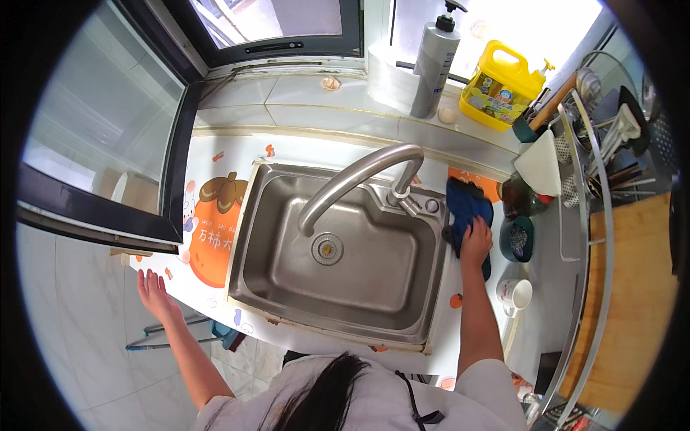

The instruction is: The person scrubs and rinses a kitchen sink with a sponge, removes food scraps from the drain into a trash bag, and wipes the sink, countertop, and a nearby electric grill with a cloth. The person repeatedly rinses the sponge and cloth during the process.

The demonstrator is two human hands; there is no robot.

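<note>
My right hand [477, 242] grips a crumpled dark blue cloth [465, 207] on the counter, just right of the sink. Part of the cloth lies under my fingers and wrist. Off the counter's left front edge, my left hand [156, 297] is held out with its fingers apart and nothing in them. Between my hands is a stainless steel sink [356, 285] with a round drain strainer [327, 249]. A curved metal faucet [358, 172] arches over the basin. The countertop [215, 148] wears a white covering with orange persimmon prints.
An open dark-framed window sash [175, 221] juts over the counter's left end. A grey pump bottle [434, 70] and yellow detergent jug [498, 86] stand on the sill. Right of the cloth are a teal container [517, 240], a white mug [515, 293] and a metal rack [608, 215].
</note>
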